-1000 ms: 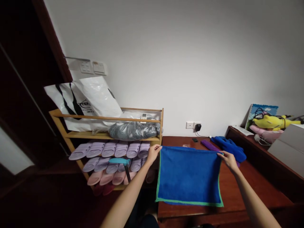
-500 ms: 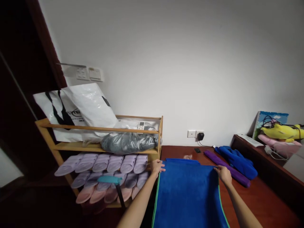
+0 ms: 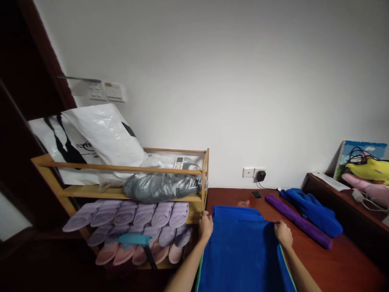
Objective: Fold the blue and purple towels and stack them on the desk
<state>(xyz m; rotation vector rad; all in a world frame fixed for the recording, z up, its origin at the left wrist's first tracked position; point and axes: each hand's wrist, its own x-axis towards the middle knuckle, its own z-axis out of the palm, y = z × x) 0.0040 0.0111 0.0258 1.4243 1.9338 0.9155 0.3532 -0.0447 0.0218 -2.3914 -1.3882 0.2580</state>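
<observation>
A blue towel with green edging hangs spread between my two hands over the red-brown table. My left hand is closed on its far left corner, beside the wooden rack. My right hand pinches the far right corner, where the side edge folds inward. Just beyond the towel's far edge, a folded stack of blue cloth lies on the table. The towel's near end runs out of the picture at the bottom.
On the table, a purple rolled cloth lies beside a crumpled blue cloth. At left stands a wooden rack with slippers, a white bag and a remote. A raised ledge holds plush toys.
Both hands have drawn the towel's far edge slightly nearer to me, so more of the folded cloth behind shows. My left fingers have curled in. The view has shifted slightly.
</observation>
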